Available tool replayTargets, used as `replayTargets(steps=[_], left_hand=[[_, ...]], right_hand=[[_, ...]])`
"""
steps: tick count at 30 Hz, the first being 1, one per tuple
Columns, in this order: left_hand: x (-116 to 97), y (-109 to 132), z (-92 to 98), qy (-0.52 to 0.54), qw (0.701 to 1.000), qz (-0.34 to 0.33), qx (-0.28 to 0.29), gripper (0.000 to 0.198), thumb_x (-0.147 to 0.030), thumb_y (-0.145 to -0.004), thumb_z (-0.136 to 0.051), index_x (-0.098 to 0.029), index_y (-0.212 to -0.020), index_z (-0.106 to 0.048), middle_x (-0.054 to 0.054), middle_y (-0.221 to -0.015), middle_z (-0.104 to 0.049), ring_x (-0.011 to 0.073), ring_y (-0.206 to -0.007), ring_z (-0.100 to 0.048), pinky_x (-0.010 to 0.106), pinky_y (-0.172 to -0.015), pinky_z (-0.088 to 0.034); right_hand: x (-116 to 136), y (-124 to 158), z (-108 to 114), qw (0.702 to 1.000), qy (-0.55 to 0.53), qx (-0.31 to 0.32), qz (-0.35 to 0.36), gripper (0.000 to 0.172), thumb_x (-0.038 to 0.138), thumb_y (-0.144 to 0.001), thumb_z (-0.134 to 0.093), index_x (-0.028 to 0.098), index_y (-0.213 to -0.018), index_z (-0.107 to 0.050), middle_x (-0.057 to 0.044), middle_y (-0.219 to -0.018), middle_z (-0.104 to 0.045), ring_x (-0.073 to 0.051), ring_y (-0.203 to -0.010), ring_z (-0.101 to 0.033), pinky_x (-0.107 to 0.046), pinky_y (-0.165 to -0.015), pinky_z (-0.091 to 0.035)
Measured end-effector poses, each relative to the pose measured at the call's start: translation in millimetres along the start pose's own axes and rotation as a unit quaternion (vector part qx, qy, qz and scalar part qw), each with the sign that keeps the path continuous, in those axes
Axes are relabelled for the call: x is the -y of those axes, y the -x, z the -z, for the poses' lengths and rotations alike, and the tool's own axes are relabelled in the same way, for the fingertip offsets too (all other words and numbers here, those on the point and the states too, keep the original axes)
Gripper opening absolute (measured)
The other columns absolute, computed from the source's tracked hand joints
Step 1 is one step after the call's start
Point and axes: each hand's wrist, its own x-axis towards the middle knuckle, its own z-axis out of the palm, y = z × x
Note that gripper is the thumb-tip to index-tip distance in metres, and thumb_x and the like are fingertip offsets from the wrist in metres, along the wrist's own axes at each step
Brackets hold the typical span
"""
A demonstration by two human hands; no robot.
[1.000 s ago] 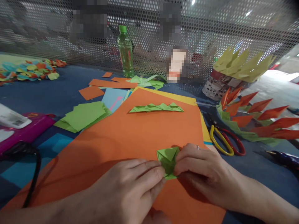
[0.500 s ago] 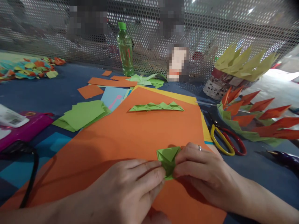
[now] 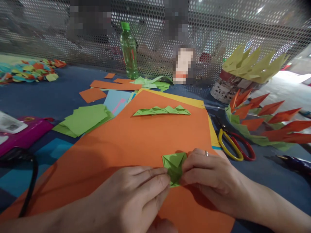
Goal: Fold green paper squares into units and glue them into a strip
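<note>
A small green paper square (image 3: 175,166) with folded-in flaps lies on a large orange sheet (image 3: 116,145). My left hand (image 3: 139,192) has its fingers pressed together on the square's left lower edge. My right hand (image 3: 211,176), wearing a ring, pinches the right side of the same paper. Fingertips of both hands cover part of its edges. Beyond them, a folded green paper strip (image 3: 161,111) with pointed tops rests on the orange sheet. Left of that sheet is a stack of green paper squares (image 3: 85,120).
Scissors (image 3: 234,145), a pen (image 3: 295,163) and an orange-and-green paper crown (image 3: 267,123) lie right; a yellow-topped paper crown (image 3: 243,77) stands behind. A green bottle (image 3: 129,53) stands by the perforated metal panel (image 3: 150,38). A magenta device (image 3: 36,131) with a black cable (image 3: 35,174) lies left.
The whole view has shifted very slightly. Both hands keep their hold on the green paper square, with hardly any movement of the fingers.
</note>
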Motion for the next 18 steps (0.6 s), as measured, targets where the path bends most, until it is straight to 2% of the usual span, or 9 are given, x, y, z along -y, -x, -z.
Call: replayTargets(steps=[3, 6, 11, 15, 18], left_hand=[[2, 2, 1.0, -0.006, 1.0, -0.023, 0.011, 0.047, -0.04, -0.11, -0.031, -0.013, -0.111, -0.069, 0.005, -0.107, -0.075, 0.0177, -0.101, -0.066, 0.027, -0.093, -0.049], [3, 3, -0.7, -0.005, 0.999, -0.035, 0.031, 0.044, -0.04, -0.11, -0.031, -0.014, -0.121, -0.065, 0.004, -0.111, -0.074, 0.0181, -0.104, -0.065, 0.029, -0.095, -0.047], [1, 4, -8.8, 0.012, 1.0, 0.018, 0.015, 0.049, -0.042, -0.11, -0.025, -0.018, -0.115, -0.068, 0.002, -0.11, -0.075, 0.0177, -0.102, -0.066, 0.03, -0.096, -0.046], [-1, 6, -12.0, 0.024, 1.0, 0.014, 0.011, 0.042, -0.037, -0.11, -0.032, -0.019, -0.115, -0.069, 0.001, -0.111, -0.075, 0.0173, -0.103, -0.066, 0.028, -0.097, -0.045], [-1, 7, -12.1, 0.023, 1.0, 0.013, 0.008, 0.045, -0.039, -0.11, -0.03, -0.018, -0.114, -0.07, 0.001, -0.112, -0.075, 0.0178, -0.103, -0.066, 0.029, -0.096, -0.046]], right_hand=[[0, 0, 0, 1.0, -0.005, -0.008, -0.001, 0.024, 0.003, -0.096, -0.05, 0.018, -0.1, -0.068, -0.003, -0.099, -0.065, -0.013, -0.087, -0.055, -0.025, -0.078, -0.046], [1, -1, 0, 1.0, -0.004, -0.014, -0.001, 0.023, 0.004, -0.095, -0.05, 0.019, -0.098, -0.068, -0.003, -0.097, -0.064, -0.013, -0.085, -0.056, -0.025, -0.077, -0.046], [1, -1, -2, 0.999, -0.003, -0.031, -0.003, 0.017, 0.007, -0.096, -0.054, 0.017, -0.098, -0.067, -0.004, -0.097, -0.064, -0.012, -0.085, -0.055, -0.022, -0.076, -0.047], [2, -2, -2, 0.999, 0.001, -0.042, 0.001, 0.015, 0.009, -0.097, -0.055, 0.017, -0.097, -0.068, -0.004, -0.093, -0.065, -0.012, -0.083, -0.055, -0.022, -0.076, -0.047], [2, -4, 0, 0.999, -0.001, -0.043, 0.007, 0.016, 0.01, -0.097, -0.055, 0.017, -0.097, -0.069, -0.005, -0.092, -0.066, -0.012, -0.082, -0.057, -0.023, -0.074, -0.049]])
